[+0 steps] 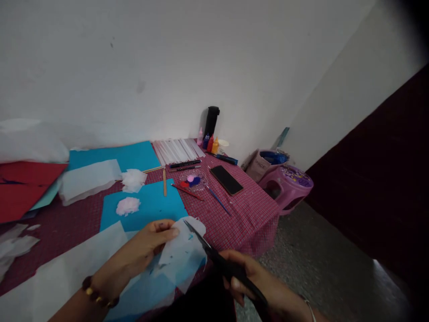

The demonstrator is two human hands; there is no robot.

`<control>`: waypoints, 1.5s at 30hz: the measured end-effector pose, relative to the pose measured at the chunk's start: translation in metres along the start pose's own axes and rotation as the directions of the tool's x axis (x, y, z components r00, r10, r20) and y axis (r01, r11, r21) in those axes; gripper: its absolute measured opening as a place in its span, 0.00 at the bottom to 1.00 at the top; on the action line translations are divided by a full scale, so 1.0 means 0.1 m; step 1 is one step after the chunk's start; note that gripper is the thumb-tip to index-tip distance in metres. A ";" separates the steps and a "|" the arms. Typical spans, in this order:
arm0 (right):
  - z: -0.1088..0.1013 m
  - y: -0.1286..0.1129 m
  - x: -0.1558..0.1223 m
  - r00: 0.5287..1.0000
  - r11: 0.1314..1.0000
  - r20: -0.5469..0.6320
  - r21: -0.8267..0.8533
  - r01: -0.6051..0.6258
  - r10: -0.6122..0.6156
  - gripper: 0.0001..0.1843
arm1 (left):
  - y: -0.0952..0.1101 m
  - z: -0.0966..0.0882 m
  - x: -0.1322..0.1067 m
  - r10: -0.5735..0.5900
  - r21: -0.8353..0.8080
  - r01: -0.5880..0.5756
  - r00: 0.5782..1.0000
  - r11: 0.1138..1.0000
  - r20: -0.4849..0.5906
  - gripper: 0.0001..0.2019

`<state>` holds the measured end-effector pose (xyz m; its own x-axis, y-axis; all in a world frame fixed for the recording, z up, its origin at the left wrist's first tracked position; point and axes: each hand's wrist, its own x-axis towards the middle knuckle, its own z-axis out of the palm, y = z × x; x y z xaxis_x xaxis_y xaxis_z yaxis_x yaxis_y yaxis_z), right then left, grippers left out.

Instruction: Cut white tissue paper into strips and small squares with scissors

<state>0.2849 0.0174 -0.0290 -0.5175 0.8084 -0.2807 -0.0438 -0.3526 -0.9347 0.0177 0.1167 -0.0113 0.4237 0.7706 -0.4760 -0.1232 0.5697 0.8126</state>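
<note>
My left hand (150, 243) pinches a folded piece of thin white tissue paper (182, 252) at the near edge of the table. My right hand (258, 281) grips black scissors (214, 257), and their blades point up and left into the top of the tissue. Under the tissue lies a blue paper sheet (147, 203) with a fluffy pinkish-white tissue ball (128, 205) on it. A second white tissue ball (133, 180) sits further back.
The low table wears a red checked cloth (248, 214). On it lie a phone (226, 180), a paint palette (191, 181), brushes, pens, paint bottles (209, 143), a black flask (212, 120), white strips (177, 150) and red paper (20, 188). A pink stool (288, 185) stands to the right.
</note>
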 end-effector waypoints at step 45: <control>0.02 -0.10 0.29 0.994 1.000 0.108 -0.018 0.001 0.001 0.34 | -0.02 -0.06 -0.11 0.063 0.133 -0.061 0.998 0.989 -0.009 0.12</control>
<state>0.2686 0.0434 -0.0270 -0.6071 0.7520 -0.2568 -0.0282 -0.3434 -0.9388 0.0082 0.1082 -0.0095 0.4070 0.8075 -0.4270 -0.0282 0.4784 0.8777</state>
